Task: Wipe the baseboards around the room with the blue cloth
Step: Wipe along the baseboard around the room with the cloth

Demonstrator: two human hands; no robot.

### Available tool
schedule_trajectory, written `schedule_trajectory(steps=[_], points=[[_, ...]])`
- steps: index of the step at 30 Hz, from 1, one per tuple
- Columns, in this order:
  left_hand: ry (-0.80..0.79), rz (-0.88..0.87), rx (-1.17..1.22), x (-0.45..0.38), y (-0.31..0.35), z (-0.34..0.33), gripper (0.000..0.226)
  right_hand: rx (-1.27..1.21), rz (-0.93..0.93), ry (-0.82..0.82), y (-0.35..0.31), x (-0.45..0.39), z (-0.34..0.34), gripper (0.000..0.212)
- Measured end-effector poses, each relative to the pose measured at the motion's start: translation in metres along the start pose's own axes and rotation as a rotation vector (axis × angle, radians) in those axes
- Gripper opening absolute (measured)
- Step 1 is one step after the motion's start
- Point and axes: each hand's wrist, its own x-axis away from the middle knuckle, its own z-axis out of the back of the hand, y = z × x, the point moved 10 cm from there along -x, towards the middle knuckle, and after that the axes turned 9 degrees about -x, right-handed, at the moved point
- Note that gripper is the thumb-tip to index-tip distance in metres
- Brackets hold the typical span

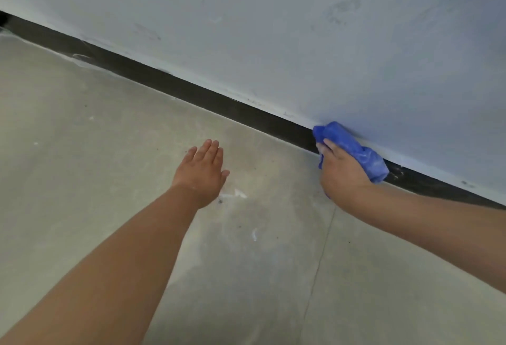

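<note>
Right of centre in the frame, our right hand grips a bunched bright blue cloth, fingers curled around the wad, and presses it against the dark, narrow baseboard strip where that strip meets the pale grey-white painted wall. The baseboard runs diagonally from the upper left of the frame down to the right edge. Near the middle of the frame our left hand is held out flat, fingers straight and close together, thumb slightly apart, over the dusty beige concrete floor, which carries white paint flecks and a thin seam line at lower right.
</note>
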Motion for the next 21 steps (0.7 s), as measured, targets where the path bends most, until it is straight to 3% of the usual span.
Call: schedule_trajectory(steps=[3, 6, 10, 16, 18, 19, 21], points=[[0.026, -0.023, 0.000, -0.003, 0.008, 0.001, 0.057, -0.168, -0.037, 0.087, 0.006, 0.005, 0.012, 0.045], [0.019, -0.043, 0.020, -0.006, 0.012, -0.011, 0.057, -0.247, -0.038, 0.276, -0.003, -0.008, 0.046, 0.040], [-0.030, -0.046, 0.047, -0.011, 0.007, -0.033, 0.058, -0.185, -0.013, 0.470, -0.021, -0.037, 0.100, 0.041], [-0.005, -0.084, 0.046, -0.011, -0.006, -0.044, 0.058, 0.153, -0.064, 0.370, -0.035, -0.063, 0.092, 0.042], [0.020, -0.103, 0.063, -0.015, -0.008, -0.047, 0.058, 0.226, -0.093, 0.235, -0.037, -0.064, 0.060, 0.044], [0.030, -0.113, 0.071, -0.017, -0.009, -0.048, 0.059, 0.221, -0.150, 0.179, -0.031, -0.060, 0.047, 0.043], [0.056, -0.128, 0.076, -0.021, -0.011, -0.046, 0.059, 0.036, -0.328, 0.288, -0.006, -0.033, 0.042, 0.046]])
